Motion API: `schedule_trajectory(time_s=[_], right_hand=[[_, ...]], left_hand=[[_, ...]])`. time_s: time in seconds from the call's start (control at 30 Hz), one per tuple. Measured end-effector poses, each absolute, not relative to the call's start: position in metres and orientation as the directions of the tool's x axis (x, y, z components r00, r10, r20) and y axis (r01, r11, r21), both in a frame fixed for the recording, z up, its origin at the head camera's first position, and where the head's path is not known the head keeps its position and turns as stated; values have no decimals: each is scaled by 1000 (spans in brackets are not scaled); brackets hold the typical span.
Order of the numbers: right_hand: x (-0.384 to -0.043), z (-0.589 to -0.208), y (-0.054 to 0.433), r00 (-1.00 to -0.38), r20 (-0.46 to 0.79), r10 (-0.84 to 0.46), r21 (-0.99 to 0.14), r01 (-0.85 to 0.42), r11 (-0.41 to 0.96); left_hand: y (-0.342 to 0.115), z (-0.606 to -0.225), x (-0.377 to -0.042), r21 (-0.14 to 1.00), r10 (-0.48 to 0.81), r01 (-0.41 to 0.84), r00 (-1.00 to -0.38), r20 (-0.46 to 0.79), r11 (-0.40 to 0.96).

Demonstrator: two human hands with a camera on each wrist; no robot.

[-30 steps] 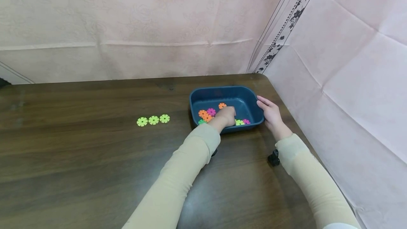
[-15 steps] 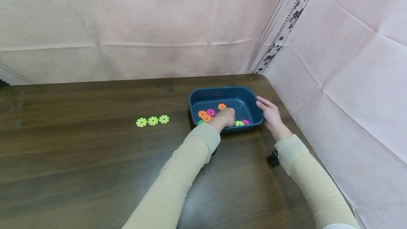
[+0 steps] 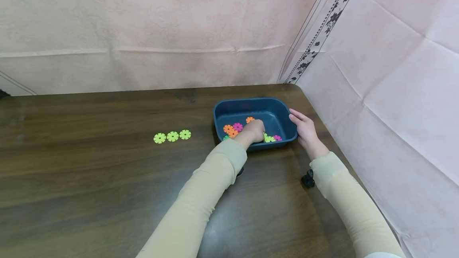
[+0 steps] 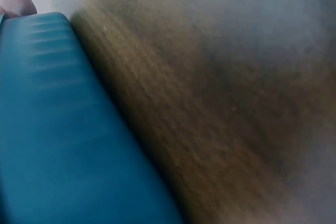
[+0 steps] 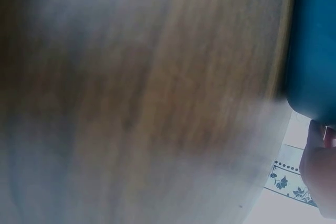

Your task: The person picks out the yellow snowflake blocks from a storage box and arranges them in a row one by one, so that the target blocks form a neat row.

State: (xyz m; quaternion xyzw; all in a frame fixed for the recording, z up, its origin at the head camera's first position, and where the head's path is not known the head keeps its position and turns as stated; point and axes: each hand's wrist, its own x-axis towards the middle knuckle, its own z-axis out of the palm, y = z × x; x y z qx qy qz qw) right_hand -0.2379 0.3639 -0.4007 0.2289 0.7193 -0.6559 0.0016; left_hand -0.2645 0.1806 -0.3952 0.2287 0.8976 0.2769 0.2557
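Note:
A dark blue plastic tray (image 3: 275,122) sits at the right of the table with several flower-shaped plastic discs inside: orange discs (image 3: 233,133), a pink disc (image 3: 238,127), yellow-green discs (image 3: 269,139) and others. My left hand (image 3: 254,130) reaches down into it among the discs, knuckles up, its fingertips hidden from the head camera. At the tray's right end my right hand (image 3: 305,128) grips the rim, thumb and fingers at the corner. In the left wrist view the tray's outer wall (image 4: 68,114) fills the left side.
Three yellow-green discs (image 3: 172,136) lie in a row on the brown wooden table (image 3: 107,178), left of the tray. A pale patterned cloth (image 3: 161,31) hangs behind the table, and another stands along its right edge. A black wrist camera (image 3: 308,178) sits under the right sleeve.
My left hand has shifted slightly left inside the tray, and more of the yellow-green discs beside it shows. The right hand and the tray stay in place.

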Motion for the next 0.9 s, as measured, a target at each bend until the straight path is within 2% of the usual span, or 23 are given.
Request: schedule_trajectory(time_s=[0.2, 0.33, 0.57, 0.9], right_hand=[[-237, -400, 363, -894, -306, 326, -938, 341, 57], [-236, -399, 363, -895, -306, 323, -938, 342, 60], [-234, -397, 362, -893, -311, 327, -933, 351, 73], [-235, -398, 362, -889, -319, 330, -930, 361, 74]], left_hand=[[180, -413, -281, 739, 484, 166, -842, -240, 654], [170, -395, -274, 810, 407, 52, -882, -237, 584], [154, -384, -275, 935, 430, -52, -878, -210, 350], [136, -372, -280, 954, 405, -193, -873, -274, 230]])
